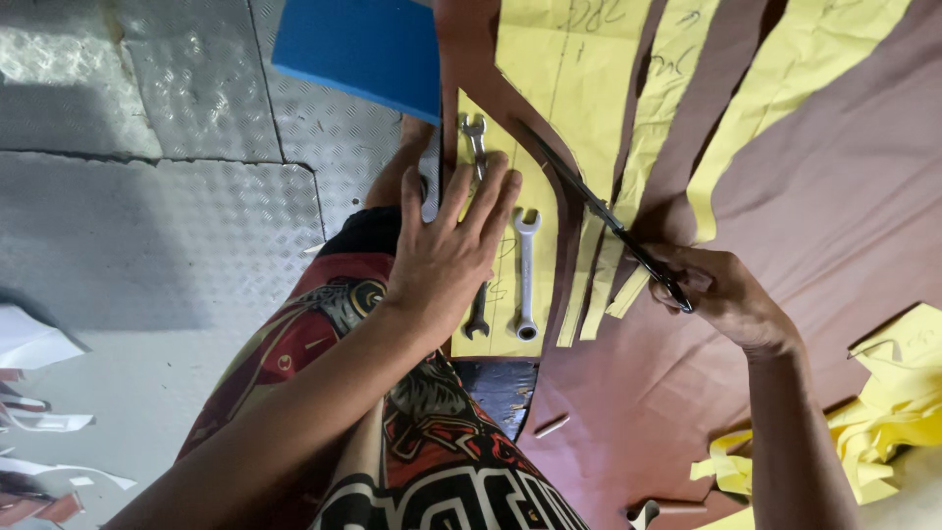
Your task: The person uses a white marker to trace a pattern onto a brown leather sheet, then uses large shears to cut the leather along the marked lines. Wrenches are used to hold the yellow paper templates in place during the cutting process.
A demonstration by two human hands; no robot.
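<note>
From the head camera, the left hand (446, 257) lies flat with fingers spread on a yellow paper pattern (500, 245), pressing it down onto a sheet of brown leather (785, 236) that covers the work surface. Two wrenches (527, 275) rest on the same pattern as weights, one partly under the fingers, the other just beside them. The right hand (721, 292) is closed through the handles of a pair of scissors (608, 221), whose long blades point up and away along the right edge of the pattern, slightly parted. As a judgement, the cutting looks well under way but not finished: narrow yellow strips (599, 285) lie between the pattern and the scissors, more long yellow pieces (775, 88) lie spread above, and a heap of yellow offcuts (883, 412) sits near the right wrist, while the leather round the weighted pattern appears mostly whole. A blue board (358, 49) lies beyond the hand, over a metal tread-plate floor (157, 196).
</note>
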